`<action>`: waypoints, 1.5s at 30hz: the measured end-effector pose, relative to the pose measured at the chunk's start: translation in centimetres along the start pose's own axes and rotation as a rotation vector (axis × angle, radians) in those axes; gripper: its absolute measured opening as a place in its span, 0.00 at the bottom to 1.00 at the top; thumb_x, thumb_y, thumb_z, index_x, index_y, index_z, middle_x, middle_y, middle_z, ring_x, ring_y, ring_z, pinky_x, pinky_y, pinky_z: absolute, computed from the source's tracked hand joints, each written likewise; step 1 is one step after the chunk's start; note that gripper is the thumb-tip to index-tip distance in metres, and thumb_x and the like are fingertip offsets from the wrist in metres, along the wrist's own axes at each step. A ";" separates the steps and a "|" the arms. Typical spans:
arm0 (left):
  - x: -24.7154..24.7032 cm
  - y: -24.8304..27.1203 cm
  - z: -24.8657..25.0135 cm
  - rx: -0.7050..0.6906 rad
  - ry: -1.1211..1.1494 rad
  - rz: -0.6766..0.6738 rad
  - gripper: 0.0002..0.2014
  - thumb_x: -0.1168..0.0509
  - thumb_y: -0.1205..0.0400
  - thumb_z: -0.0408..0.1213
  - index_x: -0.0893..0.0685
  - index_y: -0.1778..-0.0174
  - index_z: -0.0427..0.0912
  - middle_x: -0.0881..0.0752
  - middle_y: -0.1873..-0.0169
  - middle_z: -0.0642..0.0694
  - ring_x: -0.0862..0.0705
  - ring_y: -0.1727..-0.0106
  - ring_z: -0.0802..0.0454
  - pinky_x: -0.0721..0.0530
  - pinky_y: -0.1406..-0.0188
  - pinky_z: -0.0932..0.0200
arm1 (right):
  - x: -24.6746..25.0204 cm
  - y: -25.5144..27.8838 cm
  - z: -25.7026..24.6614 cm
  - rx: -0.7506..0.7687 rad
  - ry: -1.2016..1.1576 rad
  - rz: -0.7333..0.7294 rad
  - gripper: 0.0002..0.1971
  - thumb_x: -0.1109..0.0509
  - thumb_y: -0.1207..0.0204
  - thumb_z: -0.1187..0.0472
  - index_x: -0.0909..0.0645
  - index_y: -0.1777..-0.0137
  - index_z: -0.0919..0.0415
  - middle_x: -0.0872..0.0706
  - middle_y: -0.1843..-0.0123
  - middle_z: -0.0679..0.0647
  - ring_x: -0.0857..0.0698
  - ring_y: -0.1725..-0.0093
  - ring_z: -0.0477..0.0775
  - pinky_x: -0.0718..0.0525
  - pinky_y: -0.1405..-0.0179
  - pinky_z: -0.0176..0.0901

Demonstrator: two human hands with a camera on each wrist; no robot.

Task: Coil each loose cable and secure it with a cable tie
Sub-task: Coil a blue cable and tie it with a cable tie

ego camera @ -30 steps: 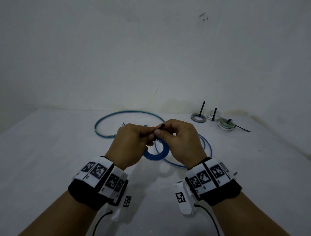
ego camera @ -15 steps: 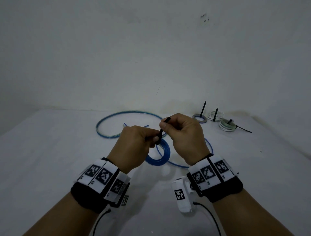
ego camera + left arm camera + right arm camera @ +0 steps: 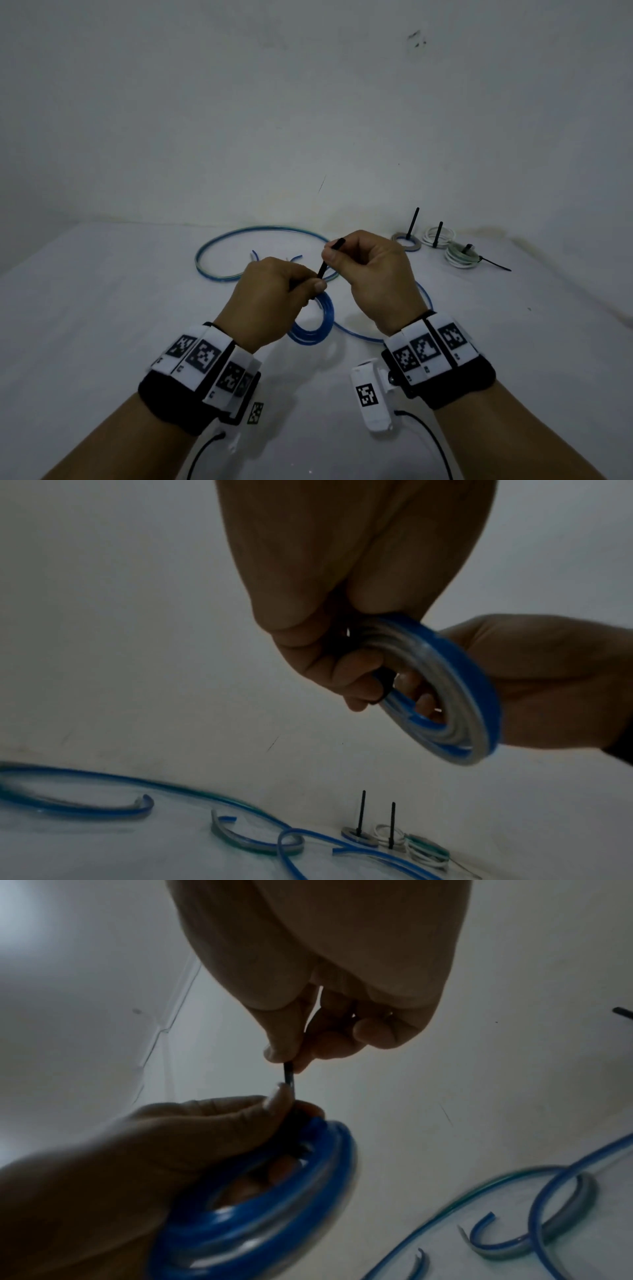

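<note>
My left hand [image 3: 274,301] grips a small blue coiled cable [image 3: 313,325] where a black cable tie [image 3: 329,260] wraps it. The coil [image 3: 441,691] hangs below the fingers [image 3: 342,674], lifted off the table. My right hand [image 3: 370,270] pinches the tie's free tail [image 3: 289,1073] between thumb and forefinger, above and right of the left hand. The tie's head is hidden under my left fingers. The coil [image 3: 260,1213] fills the lower left of the right wrist view.
Loose blue cable [image 3: 260,236] loops across the white table [image 3: 102,308] behind my hands, with short cut ends [image 3: 143,804]. Three tied coils [image 3: 462,255] with black tie tails sit at the back right. A white wall [image 3: 308,102] stands behind.
My right hand has drawn the tie's tail up and to the right, away from the left hand. The coil has lifted slightly with the left hand.
</note>
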State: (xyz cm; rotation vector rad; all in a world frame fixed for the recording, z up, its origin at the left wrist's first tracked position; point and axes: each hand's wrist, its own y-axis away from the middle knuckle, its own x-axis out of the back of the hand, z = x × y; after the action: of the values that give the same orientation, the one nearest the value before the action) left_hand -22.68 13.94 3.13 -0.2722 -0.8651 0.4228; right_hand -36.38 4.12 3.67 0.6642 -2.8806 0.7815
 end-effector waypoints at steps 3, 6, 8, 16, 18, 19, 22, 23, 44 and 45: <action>-0.8 0.0 -0.4 -0.043 -0.081 0.035 0.08 0.32 0.18 0.43 0.08 0.53 0.46 0.18 0.76 0.58 0.21 0.76 0.60 0.28 0.72 0.71 | -0.1 0.6 0.1 0.036 0.036 -0.004 0.01 0.23 0.25 0.64 0.11 0.56 0.60 0.09 0.62 0.46 0.12 0.59 0.40 0.16 0.56 0.29; -1.4 0.1 -0.7 -0.072 -0.121 0.084 0.08 0.32 0.18 0.42 0.08 0.53 0.45 0.18 0.76 0.56 0.24 0.78 0.62 0.30 0.73 0.74 | -0.2 0.7 0.3 0.075 0.072 0.007 0.03 0.24 0.25 0.65 0.12 0.56 0.56 0.10 0.62 0.44 0.13 0.59 0.40 0.16 0.56 0.30; -1.5 -0.3 -0.8 -0.071 -0.145 0.081 0.08 0.32 0.18 0.42 0.08 0.53 0.45 0.14 0.73 0.53 0.25 0.78 0.62 0.31 0.72 0.74 | -0.3 0.8 0.4 0.083 0.080 0.020 0.04 0.24 0.25 0.66 0.12 0.56 0.56 0.11 0.62 0.44 0.13 0.59 0.40 0.16 0.55 0.31; -1.6 -1.7 -1.7 0.094 0.158 0.096 0.13 0.33 0.17 0.41 0.14 0.37 0.51 0.10 0.61 0.55 0.12 0.63 0.63 0.13 0.55 0.62 | 1.2 -1.4 -0.8 0.019 0.027 0.043 0.03 0.22 0.26 0.65 0.12 0.58 0.56 0.08 0.60 0.49 0.10 0.58 0.44 0.14 0.54 0.34; -1.6 -2.1 -2.0 0.141 0.099 0.145 0.11 0.32 0.19 0.44 0.12 0.42 0.50 0.10 0.62 0.54 0.13 0.61 0.61 0.16 0.57 0.64 | 1.6 -1.7 -1.1 0.020 0.038 0.042 0.04 0.22 0.27 0.65 0.11 0.57 0.55 0.08 0.61 0.46 0.11 0.59 0.41 0.16 0.57 0.31; -1.4 -2.3 -2.0 0.153 0.063 0.155 0.08 0.31 0.20 0.46 0.11 0.49 0.50 0.10 0.64 0.54 0.14 0.61 0.61 0.18 0.59 0.64 | 1.7 -1.7 -1.1 0.016 0.036 0.044 0.04 0.22 0.27 0.65 0.11 0.56 0.55 0.08 0.61 0.47 0.11 0.59 0.41 0.16 0.56 0.31; -1.1 -3.1 -1.9 0.193 0.012 0.119 0.09 0.30 0.21 0.49 0.10 0.60 0.49 0.12 0.69 0.54 0.15 0.63 0.58 0.17 0.60 0.58 | 2.1 -1.6 -0.7 -0.047 0.052 0.040 0.13 0.20 0.28 0.61 0.13 0.44 0.53 0.09 0.60 0.54 0.12 0.58 0.47 0.14 0.52 0.38; -1.1 -3.3 -1.9 0.216 0.009 0.110 0.10 0.31 0.21 0.50 0.10 0.62 0.49 0.12 0.70 0.54 0.15 0.64 0.57 0.16 0.60 0.57 | 2.3 -1.5 -0.3 -0.070 0.100 0.055 0.18 0.19 0.29 0.58 0.15 0.40 0.51 0.10 0.57 0.52 0.13 0.58 0.49 0.14 0.52 0.41; -8.9 -11.9 -1.1 0.118 -0.328 -0.312 0.14 0.34 0.20 0.54 0.10 0.52 0.50 0.10 0.54 0.49 0.14 0.49 0.49 0.17 0.47 0.56 | 11.8 -4.3 7.4 -0.055 1.243 -0.215 0.10 0.32 0.20 0.51 0.10 0.46 0.50 0.09 0.53 0.52 0.19 0.45 0.64 0.21 0.51 0.47; -9.7 -12.6 -1.2 0.094 -0.366 -0.352 0.14 0.34 0.20 0.54 0.11 0.49 0.50 0.11 0.50 0.49 0.14 0.46 0.49 0.18 0.44 0.56 | 12.8 -4.9 7.9 -0.088 1.251 -0.186 0.11 0.33 0.19 0.52 0.11 0.46 0.52 0.09 0.51 0.53 0.18 0.44 0.64 0.23 0.48 0.47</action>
State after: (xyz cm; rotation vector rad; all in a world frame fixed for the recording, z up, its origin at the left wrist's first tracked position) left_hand -24.24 -1.78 0.83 0.0498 -1.2230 0.1837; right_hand -45.61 -8.55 1.56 0.2434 -1.6722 0.6686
